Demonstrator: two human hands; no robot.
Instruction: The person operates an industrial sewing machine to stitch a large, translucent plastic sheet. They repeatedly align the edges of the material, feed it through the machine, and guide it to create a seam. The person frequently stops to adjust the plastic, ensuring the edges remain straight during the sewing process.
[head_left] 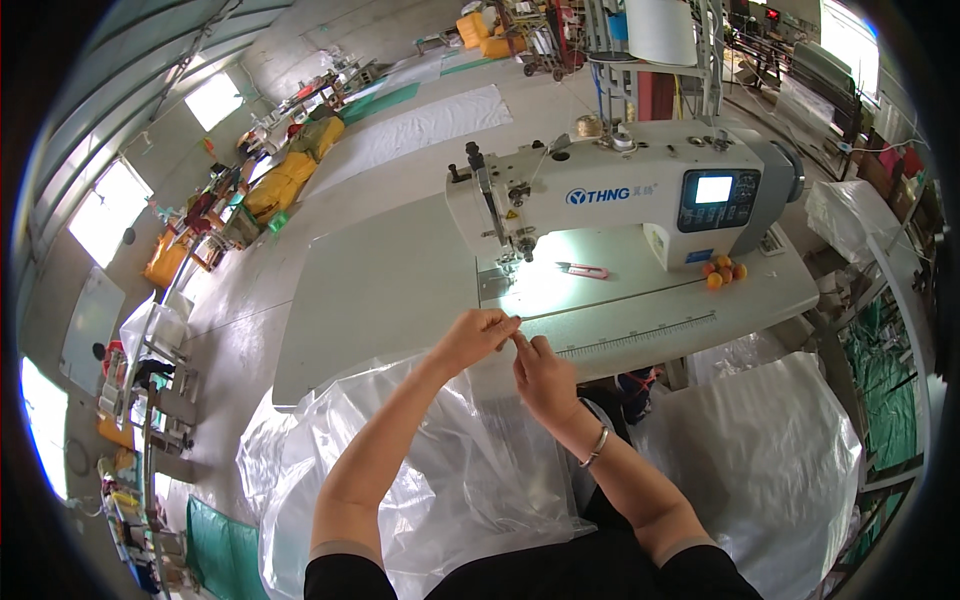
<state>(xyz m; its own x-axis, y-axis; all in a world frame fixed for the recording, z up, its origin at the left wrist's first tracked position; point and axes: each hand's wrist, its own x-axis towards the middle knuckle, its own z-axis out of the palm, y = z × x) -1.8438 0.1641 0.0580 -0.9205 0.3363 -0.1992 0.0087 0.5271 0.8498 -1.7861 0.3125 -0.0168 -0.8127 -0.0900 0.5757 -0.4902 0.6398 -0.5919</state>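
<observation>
My left hand (477, 338) and my right hand (545, 378) meet above the front edge of the sewing table (370, 270), fingertips almost touching. Both are closed in a pinch; whatever sits between the fingers is too small to make out. Just beyond them stands a white industrial sewing machine (590, 185), its lamp lighting the needle area. A small pink-handled cutting tool (583, 270) lies under the machine's arm. Clear plastic sheeting (440, 470) drapes below my left forearm, and its upper edge reaches the table front.
Small orange-red round fruits (725, 271) rest by the machine's base. More folded plastic sheeting (750, 460) hangs at the right. A large white thread cone (660, 32) stands on a rack behind. A metal frame (905, 350) rises at far right. Yellow bundles (280, 185) line the left wall.
</observation>
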